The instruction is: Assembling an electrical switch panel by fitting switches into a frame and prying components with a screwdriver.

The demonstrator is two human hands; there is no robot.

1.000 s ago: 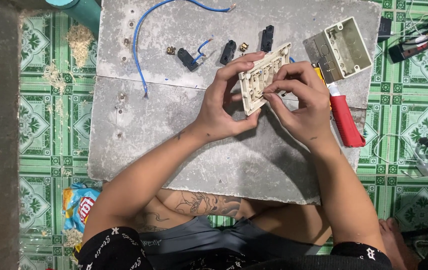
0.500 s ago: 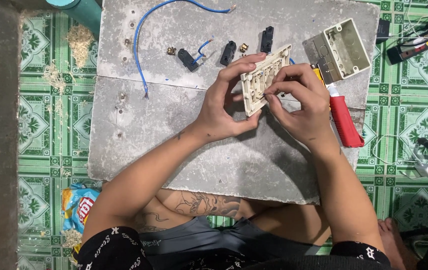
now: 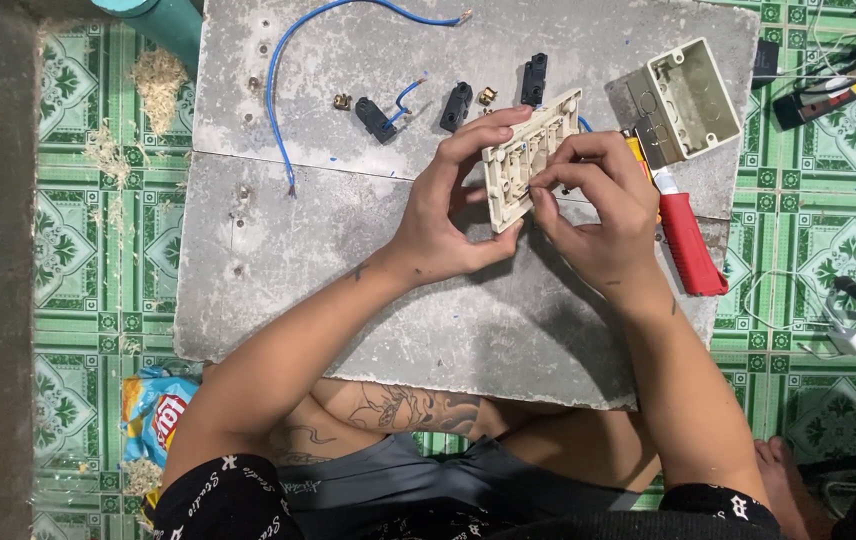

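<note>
My left hand (image 3: 448, 215) grips a cream switch plate (image 3: 526, 152) by its lower edge, its back side facing me, above a grey stone slab (image 3: 348, 290). My right hand (image 3: 598, 205) pinches at the plate's right side with thumb and fingers; what it holds there is too small to tell. Black switch modules (image 3: 456, 105) lie just beyond the plate. One more module (image 3: 376, 118) carries a short blue wire. Small brass parts (image 3: 342, 101) sit nearby.
A cream mounting box (image 3: 690, 98) lies open at the slab's far right. A red-handled screwdriver (image 3: 690, 240) rests beside my right hand. A long blue wire (image 3: 283, 90) curves over the slab's left. A snack bag (image 3: 158, 415), sawdust and cables lie on the green tiled floor.
Both hands stay on the switch plate. The right fingers have shifted slightly along its edge; the plate has barely moved.
</note>
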